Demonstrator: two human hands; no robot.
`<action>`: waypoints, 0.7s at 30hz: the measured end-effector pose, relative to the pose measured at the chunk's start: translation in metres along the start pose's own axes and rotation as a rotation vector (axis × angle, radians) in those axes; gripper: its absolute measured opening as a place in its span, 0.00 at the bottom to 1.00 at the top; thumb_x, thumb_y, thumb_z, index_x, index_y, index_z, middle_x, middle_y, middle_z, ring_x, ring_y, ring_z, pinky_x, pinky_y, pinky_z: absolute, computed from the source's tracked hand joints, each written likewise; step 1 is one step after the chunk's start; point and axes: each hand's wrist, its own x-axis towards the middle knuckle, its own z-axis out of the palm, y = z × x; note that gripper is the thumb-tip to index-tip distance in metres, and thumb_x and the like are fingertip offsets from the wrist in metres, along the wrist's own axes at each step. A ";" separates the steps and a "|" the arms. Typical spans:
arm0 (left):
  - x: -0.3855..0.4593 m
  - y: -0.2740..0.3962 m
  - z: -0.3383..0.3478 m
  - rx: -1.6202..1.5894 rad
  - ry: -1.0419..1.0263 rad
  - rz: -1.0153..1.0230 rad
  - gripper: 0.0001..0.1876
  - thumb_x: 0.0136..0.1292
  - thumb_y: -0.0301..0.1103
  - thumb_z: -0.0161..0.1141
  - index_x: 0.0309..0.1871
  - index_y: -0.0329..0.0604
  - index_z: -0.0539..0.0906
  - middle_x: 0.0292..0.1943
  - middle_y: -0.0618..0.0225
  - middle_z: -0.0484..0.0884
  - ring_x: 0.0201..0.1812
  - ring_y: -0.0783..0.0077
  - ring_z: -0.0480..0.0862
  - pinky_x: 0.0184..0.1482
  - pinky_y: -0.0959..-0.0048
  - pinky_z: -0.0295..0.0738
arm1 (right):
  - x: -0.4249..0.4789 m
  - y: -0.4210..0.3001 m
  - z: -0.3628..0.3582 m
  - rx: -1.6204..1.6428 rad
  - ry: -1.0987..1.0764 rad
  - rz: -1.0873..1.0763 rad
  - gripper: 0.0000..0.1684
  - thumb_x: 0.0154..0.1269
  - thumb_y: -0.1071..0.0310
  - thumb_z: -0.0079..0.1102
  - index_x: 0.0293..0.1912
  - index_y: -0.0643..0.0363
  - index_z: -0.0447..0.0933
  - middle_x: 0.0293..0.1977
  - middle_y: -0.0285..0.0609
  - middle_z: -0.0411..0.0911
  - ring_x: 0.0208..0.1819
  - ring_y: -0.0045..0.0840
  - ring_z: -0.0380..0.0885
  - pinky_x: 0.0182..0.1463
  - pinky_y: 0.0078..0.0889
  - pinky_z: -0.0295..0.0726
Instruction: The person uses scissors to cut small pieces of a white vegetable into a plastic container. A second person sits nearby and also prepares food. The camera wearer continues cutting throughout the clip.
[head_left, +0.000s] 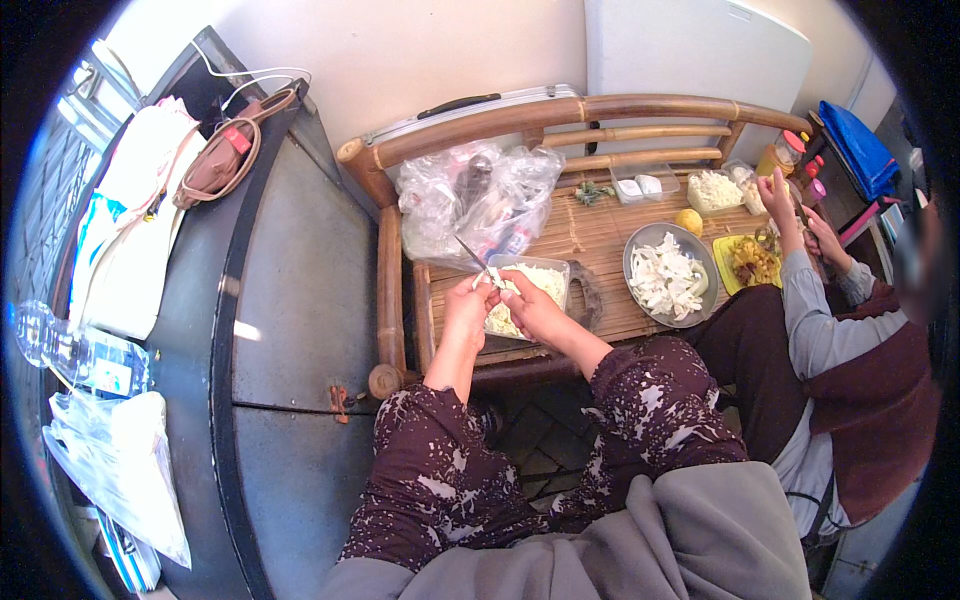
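Note:
Over a clear plastic container (564, 264) of finely cut pale vegetable (546, 279), my two hands meet. My right hand (534, 306) grips a small knife (472, 253), its blade slanting up and to the left past my other hand. Between the fingers of my left hand (466, 306) is a small whitish vegetable piece (480, 281), mostly hidden. To the right, a round metal bowl (636, 306) holds larger white pieces (664, 276). Behind the container lies a bulky clear plastic bag (435, 206) with mixed contents.
A co-worker's hands (825, 240) work at the right, near a yellow tray (726, 255) of cut food. A lemon-like yellow fruit (688, 222) and another tub of shreds (714, 192) sit on the bamboo bench (592, 232). A dark metal cabinet (300, 300) stands left.

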 end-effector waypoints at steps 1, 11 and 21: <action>0.001 -0.001 0.000 0.005 0.004 -0.002 0.08 0.63 0.25 0.50 0.43 0.34 0.77 0.36 0.66 0.79 0.36 0.76 0.77 0.39 0.78 0.73 | 0.000 0.001 0.000 0.024 0.000 -0.002 0.21 0.66 0.64 0.46 0.58 0.51 0.62 0.20 0.35 0.68 0.19 0.17 0.64 0.23 0.22 0.66; 0.000 0.004 -0.004 -0.009 -0.052 -0.044 0.08 0.64 0.29 0.51 0.42 0.35 0.77 0.33 0.68 0.78 0.33 0.78 0.76 0.38 0.79 0.73 | 0.003 0.004 -0.002 0.115 0.008 -0.029 0.22 0.67 0.63 0.45 0.59 0.49 0.61 0.15 0.32 0.62 0.14 0.15 0.60 0.16 0.19 0.60; 0.002 0.004 -0.010 0.053 -0.099 -0.086 0.09 0.64 0.31 0.53 0.42 0.36 0.77 0.33 0.69 0.78 0.31 0.79 0.75 0.35 0.82 0.72 | 0.006 0.011 -0.004 0.143 -0.030 -0.008 0.21 0.67 0.61 0.44 0.59 0.46 0.61 0.14 0.31 0.61 0.11 0.15 0.58 0.13 0.20 0.58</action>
